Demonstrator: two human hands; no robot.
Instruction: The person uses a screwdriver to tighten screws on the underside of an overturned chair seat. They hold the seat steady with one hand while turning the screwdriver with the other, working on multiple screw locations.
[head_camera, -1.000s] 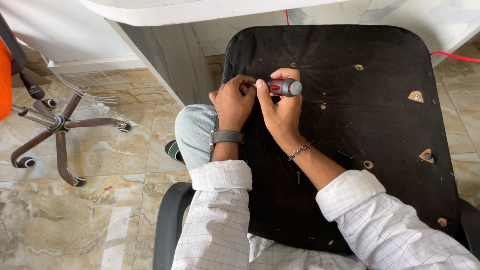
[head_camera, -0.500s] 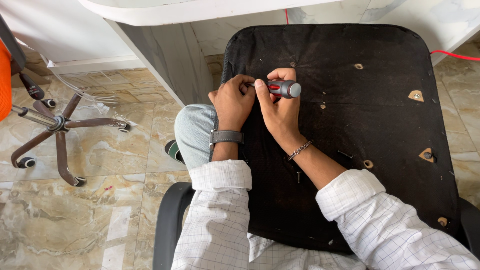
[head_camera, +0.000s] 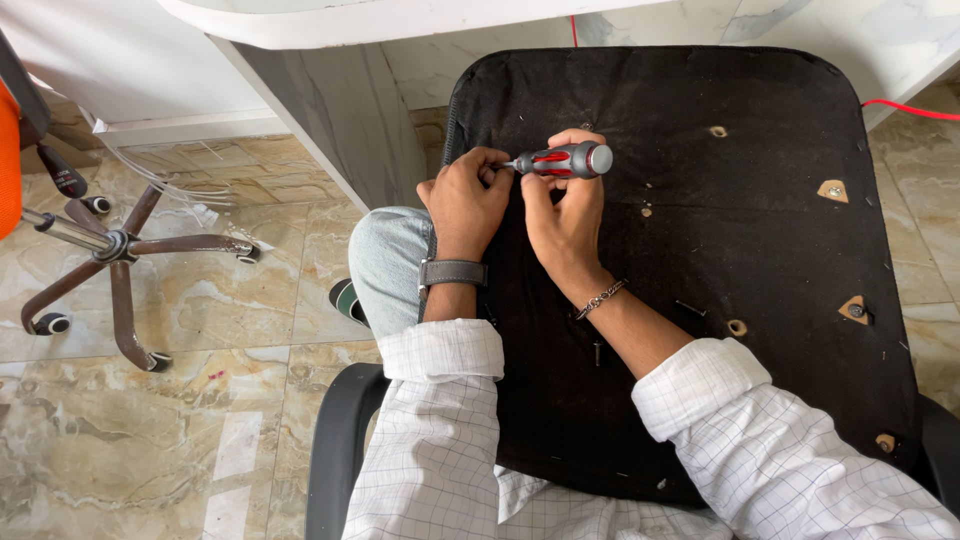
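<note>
A black fabric-covered chair seat panel (head_camera: 720, 260) lies upside down across my lap, with several mounting holes showing wood. My right hand (head_camera: 565, 215) grips a red and grey screwdriver (head_camera: 562, 160), held nearly level with its tip pointing left at the panel's left edge. My left hand (head_camera: 466, 198) pinches at the tip of the screwdriver against that edge; whatever small part it holds is hidden by the fingers. A grey watch sits on my left wrist and a chain bracelet on my right.
A loose screw (head_camera: 597, 352) lies on the panel near my right forearm. A chair base with castors (head_camera: 112, 260) stands on the marble floor at left. A black armrest (head_camera: 335, 450) is at bottom left. A white desk (head_camera: 350, 20) and red cable (head_camera: 910, 108) lie beyond.
Both hands and the screwdriver stay at the same spot on the panel's left edge; only slight shifts of the fingers and handle show.
</note>
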